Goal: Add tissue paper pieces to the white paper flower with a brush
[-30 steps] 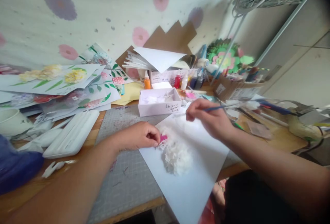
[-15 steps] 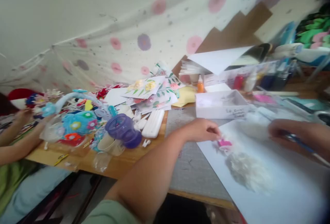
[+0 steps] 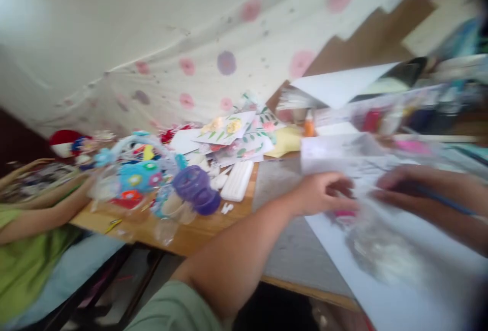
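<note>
My left hand (image 3: pixel 331 193) is over the white sheet (image 3: pixel 450 290), fingers curled together. Whatever it pinches is blurred. Just below those fingers is a small pink piece (image 3: pixel 345 215); whether they touch it is unclear. My right hand (image 3: pixel 415 183) comes in from the right, its fingers closed round a thin blue stick-like tool (image 3: pixel 446 199) and pointing at the left hand. A small gap shows between the two hands. In front of them on the sheet lies a pale, ruffled whitish bundle (image 3: pixel 389 252), smeared by motion.
Behind my hands stands a white box (image 3: pixel 316 150). An orange bottle (image 3: pixel 308 123) and painted flower papers (image 3: pixel 236 132) are farther back. To the left are a purple container (image 3: pixel 196 188), a white case (image 3: pixel 237 182) and a blue flowered basket (image 3: pixel 133 176). Another person's arm (image 3: pixel 68 209) rests at far left.
The view has swung left, so everything sits farther right. My right hand has come in closer to my left hand, which now covers more of the pink piece.
</note>
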`<action>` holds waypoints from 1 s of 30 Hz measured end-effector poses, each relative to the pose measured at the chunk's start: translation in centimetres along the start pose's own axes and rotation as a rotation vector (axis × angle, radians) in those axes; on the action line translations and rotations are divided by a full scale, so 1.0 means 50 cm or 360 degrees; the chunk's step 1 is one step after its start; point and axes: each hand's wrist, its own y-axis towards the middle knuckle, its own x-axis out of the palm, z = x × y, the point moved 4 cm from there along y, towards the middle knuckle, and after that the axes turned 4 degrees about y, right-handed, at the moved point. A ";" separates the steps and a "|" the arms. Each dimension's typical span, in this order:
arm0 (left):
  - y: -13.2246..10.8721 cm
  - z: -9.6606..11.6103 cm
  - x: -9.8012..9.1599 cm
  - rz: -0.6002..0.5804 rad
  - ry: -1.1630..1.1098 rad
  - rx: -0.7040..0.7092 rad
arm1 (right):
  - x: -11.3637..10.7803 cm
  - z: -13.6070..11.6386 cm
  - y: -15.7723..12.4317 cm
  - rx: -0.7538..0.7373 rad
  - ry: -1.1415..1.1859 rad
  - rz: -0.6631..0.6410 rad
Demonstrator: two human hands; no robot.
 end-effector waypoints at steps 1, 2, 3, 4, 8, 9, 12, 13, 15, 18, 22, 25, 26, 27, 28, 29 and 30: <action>0.000 -0.001 -0.002 0.0056 0.0104 0.0004 | -0.007 -0.001 -0.004 0.0047 0.0001 -0.0222; 0.001 -0.004 -0.007 0.0122 0.0173 -0.0033 | -0.021 -0.004 -0.006 0.0056 0.0055 -0.0176; 0.002 -0.005 -0.009 0.0113 0.0161 -0.0038 | -0.021 -0.007 -0.007 0.0090 0.0147 -0.0303; 0.005 -0.006 -0.011 0.0079 0.0131 -0.0030 | -0.022 -0.011 -0.006 0.0107 0.0264 -0.0308; 0.008 -0.004 -0.017 -0.0014 0.0025 -0.0030 | -0.010 -0.013 0.005 0.0268 0.0495 -0.0293; 0.007 -0.002 -0.016 -0.0032 0.0002 -0.0042 | -0.009 -0.014 0.007 0.0306 0.0495 -0.0285; 0.003 0.005 -0.012 -0.0061 -0.0061 -0.0043 | -0.012 -0.019 0.007 0.0299 0.0463 -0.0274; 0.003 0.007 -0.012 -0.0042 -0.0060 -0.0031 | -0.013 -0.020 0.007 0.0262 0.0441 -0.0275; 0.004 0.009 -0.016 0.0047 0.0003 -0.0006 | -0.017 -0.020 0.006 0.0170 0.0358 -0.0273; 0.008 0.008 -0.025 0.0161 0.0104 0.0013 | -0.035 -0.004 0.006 0.0048 0.0137 -0.0253; 0.012 0.005 -0.041 0.0170 0.0033 -0.0028 | -0.085 0.039 0.003 -0.0101 -0.0447 -0.0260; 0.011 0.002 -0.049 0.0041 -0.0031 -0.0115 | -0.125 0.060 -0.001 -0.0098 -0.0739 -0.0135; 0.010 -0.001 -0.049 -0.0043 -0.0041 -0.0156 | -0.133 0.058 -0.002 -0.0080 -0.0609 -0.0091; 0.010 -0.006 -0.048 -0.0141 -0.0047 -0.0201 | -0.136 0.052 -0.004 -0.0058 -0.0369 -0.0082; 0.009 -0.012 -0.045 -0.0239 -0.0053 -0.0248 | -0.133 0.042 -0.006 -0.0036 -0.0076 -0.0103; 0.009 -0.018 -0.043 -0.0317 -0.0054 -0.0287 | -0.126 0.029 -0.008 -0.0017 0.0212 -0.0146; 0.010 -0.025 -0.042 -0.0370 -0.0025 -0.0317 | -0.116 0.015 -0.009 -0.0001 0.0444 -0.0200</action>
